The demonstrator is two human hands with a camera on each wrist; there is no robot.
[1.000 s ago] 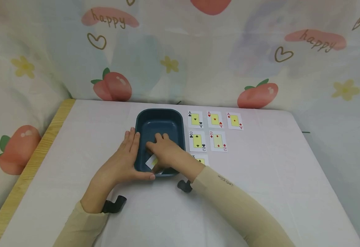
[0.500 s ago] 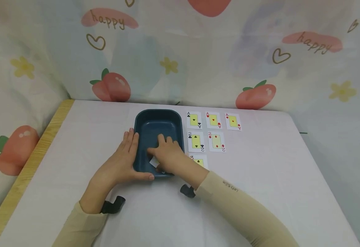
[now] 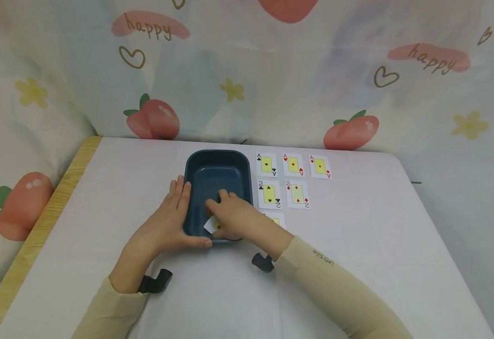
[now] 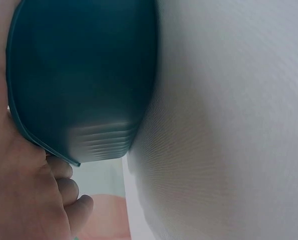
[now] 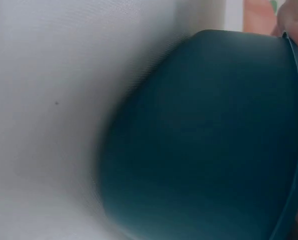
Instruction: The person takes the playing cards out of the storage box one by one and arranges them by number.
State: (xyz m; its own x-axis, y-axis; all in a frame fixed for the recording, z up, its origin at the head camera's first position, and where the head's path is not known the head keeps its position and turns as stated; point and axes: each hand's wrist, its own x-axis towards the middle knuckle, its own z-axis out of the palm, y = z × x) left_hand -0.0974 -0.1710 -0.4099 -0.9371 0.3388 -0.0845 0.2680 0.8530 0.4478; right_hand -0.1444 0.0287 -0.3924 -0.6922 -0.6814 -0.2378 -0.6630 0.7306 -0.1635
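A dark blue rectangular tray [image 3: 217, 157] stands on the white-covered table, its outer wall filling much of both wrist views. My left hand [image 3: 158, 223] lies along its left side, fingers straight against the rim and thumb stretched along the near edge. In the left wrist view, the left hand's fingers [image 4: 68, 192] show past the rim. My right hand [image 3: 231, 214] reaches inside the near end of the tray, fingers curled over a playing card [image 3: 211, 224]. Only a white corner of that card and a bit of yellow and red show; the rest is hidden under the hand.
Right of the tray lie face-up cards in rows: an ace of clubs [image 3: 266, 165], an ace of hearts [image 3: 293, 165], an ace of diamonds [image 3: 320, 166], then a two of clubs [image 3: 269, 194] and a two of diamonds [image 3: 297, 194]. My right forearm partly covers another card [image 3: 278, 219] nearer.
My right hand has shifted slightly right and nearer inside the tray, and the card under it has moved a little with it. The left hand holds its place at the tray's side.
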